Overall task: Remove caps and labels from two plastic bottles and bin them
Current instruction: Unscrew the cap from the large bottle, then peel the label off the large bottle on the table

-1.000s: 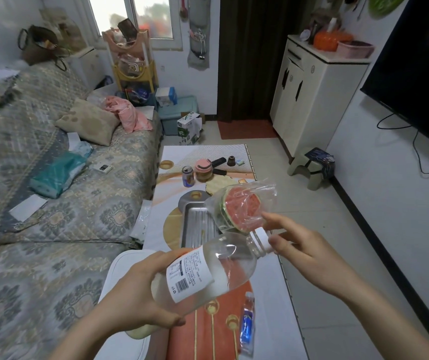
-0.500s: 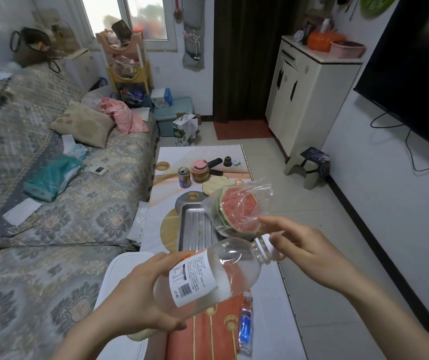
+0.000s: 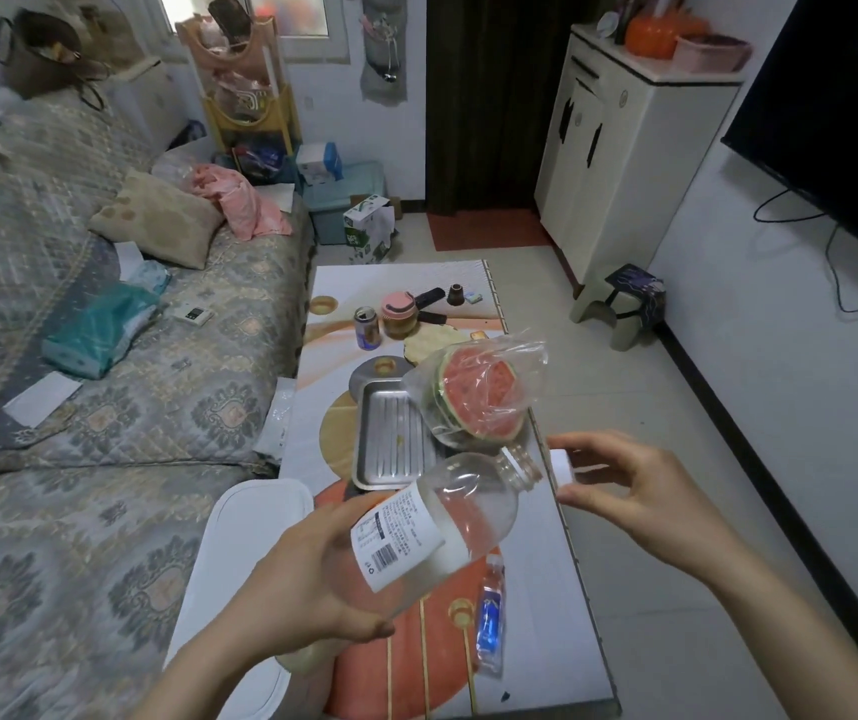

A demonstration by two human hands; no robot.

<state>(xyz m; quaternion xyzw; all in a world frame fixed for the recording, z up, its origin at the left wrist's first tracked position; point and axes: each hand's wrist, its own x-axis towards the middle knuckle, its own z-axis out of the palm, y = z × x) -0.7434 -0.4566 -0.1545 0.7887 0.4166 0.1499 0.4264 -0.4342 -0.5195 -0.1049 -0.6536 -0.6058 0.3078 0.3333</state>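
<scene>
Above the bench [image 3: 562, 574], left hand [image 3: 307, 579] fingers grip the tilted bottle [image 3: 447, 522], neck open, while right hand [image 3: 634, 491] fingers pinch the cap [image 3: 563, 465] just beside it; bin cap, then peel label [image 3: 398, 537] from its seam.

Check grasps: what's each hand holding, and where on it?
Left hand holds the clear bottle around its lower body, by the label. Right hand pinches the removed white cap at its sides.

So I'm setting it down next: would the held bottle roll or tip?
The bottle looks empty and clear, so probably light and easy to knock over. Its round body would likely roll if laid down. The thin wall may dent under the left hand.
</scene>
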